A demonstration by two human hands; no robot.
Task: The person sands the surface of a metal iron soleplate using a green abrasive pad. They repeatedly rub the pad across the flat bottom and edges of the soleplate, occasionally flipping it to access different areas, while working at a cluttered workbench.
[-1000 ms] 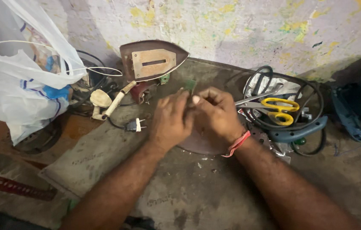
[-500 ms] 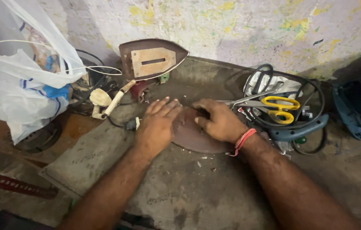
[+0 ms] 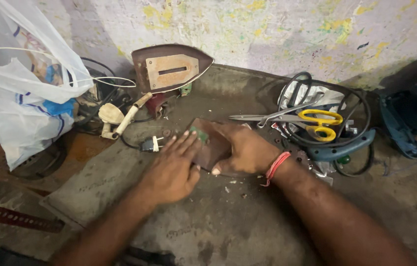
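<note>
Centre frame: left hand (image 3: 171, 170) flat, fingers spread on brown plate (image 3: 212, 148); right hand (image 3: 245, 150) grasps plate's right edge; scissors (image 3: 297, 118) close right.

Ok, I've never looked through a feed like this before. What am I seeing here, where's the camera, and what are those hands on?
This is one view from a camera worn on the person's head, looking down at their own two bare hands; there is no machine. The left hand lies flat, fingers on a brown, worn flat piece. The right hand, with a red thread at the wrist, grips that same piece from the other side. All this rests on a dirty grey work surface against a stained wall. Behind stands an old iron soleplate tipped on its edge. To the right lie yellow-handled scissors on coiled black cable. On the left are a white plastic bag and a small plug.
</note>
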